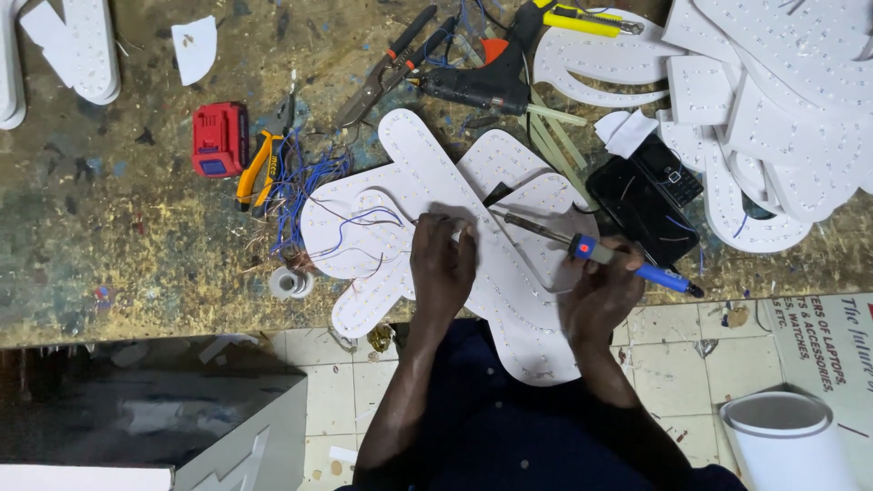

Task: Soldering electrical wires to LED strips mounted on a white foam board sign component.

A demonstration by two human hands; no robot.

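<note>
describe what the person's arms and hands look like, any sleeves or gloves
Both hands are bare: the left hand and the right hand wear no gloves, and no rings or watch show. The forearms are uncovered up to the elbows, with no sleeves reaching them. Below, the person wears dark navy clothing.

Stained workbench | red battery | yellow pliers | glue gun | white cut-out panels

A white rectangular printed sign with dark and red lettering is lying on the tiled floor at lower right, while a black keypad phone with its small dark screen is resting on the workbench above it.
</note>
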